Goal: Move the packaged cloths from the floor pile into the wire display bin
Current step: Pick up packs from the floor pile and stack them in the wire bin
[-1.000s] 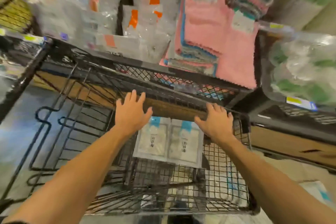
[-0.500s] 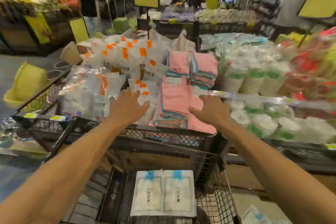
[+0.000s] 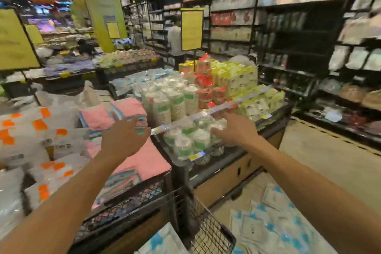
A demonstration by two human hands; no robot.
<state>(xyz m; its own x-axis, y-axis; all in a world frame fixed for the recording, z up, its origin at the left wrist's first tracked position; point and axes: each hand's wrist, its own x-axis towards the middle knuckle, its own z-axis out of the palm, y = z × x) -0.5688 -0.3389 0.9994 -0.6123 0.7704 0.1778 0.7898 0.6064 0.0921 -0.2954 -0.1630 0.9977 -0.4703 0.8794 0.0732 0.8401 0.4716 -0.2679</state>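
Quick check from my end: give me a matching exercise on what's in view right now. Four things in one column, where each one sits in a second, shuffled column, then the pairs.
Things:
1. pink cloths
2. blue-labelled packaged cloths
3. left hand
4. right hand

Places:
A. spread on the floor at lower right
B. open, over the green-labelled cups
C. stacked in the wire bin
D. open, above the pink stack

Pairs: 1-C, 2-A, 3-D, 4-B
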